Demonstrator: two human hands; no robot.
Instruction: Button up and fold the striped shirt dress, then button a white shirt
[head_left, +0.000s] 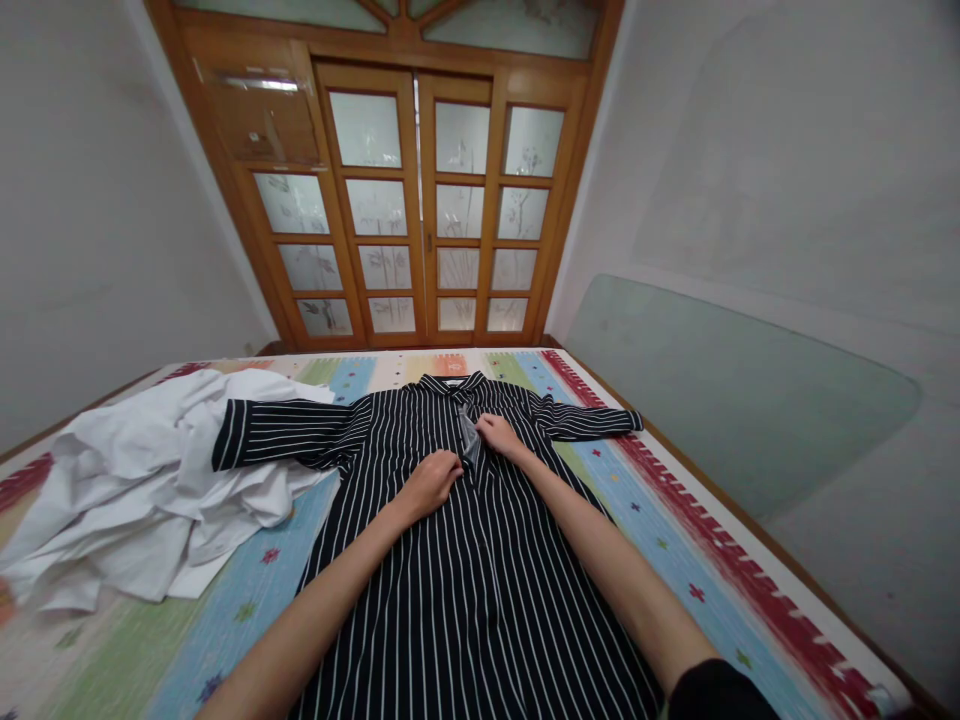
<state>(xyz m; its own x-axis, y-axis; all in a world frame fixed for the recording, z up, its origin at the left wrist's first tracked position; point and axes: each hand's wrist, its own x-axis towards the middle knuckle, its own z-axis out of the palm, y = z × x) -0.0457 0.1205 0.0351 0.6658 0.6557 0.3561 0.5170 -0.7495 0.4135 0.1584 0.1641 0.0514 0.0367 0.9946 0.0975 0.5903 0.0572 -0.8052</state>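
Observation:
A black shirt with thin white stripes point(465, 590) lies flat on the bed, front up, collar at the far end, both sleeves spread out sideways. My left hand point(429, 482) rests on the chest just left of the front placket, fingers curled and pinching the fabric edge. My right hand point(498, 434) sits just right of the placket near the collar, fingers closed on the cloth there. Between the two hands the placket is folded open, showing a grey inner strip point(470, 442).
A crumpled white garment point(142, 490) lies on the left of the bed, under the shirt's left sleeve. The bedsheet point(675, 540) is striped in several colours with a red border. Wooden doors with frosted glass point(420, 200) stand beyond the bed. A wall runs along the right.

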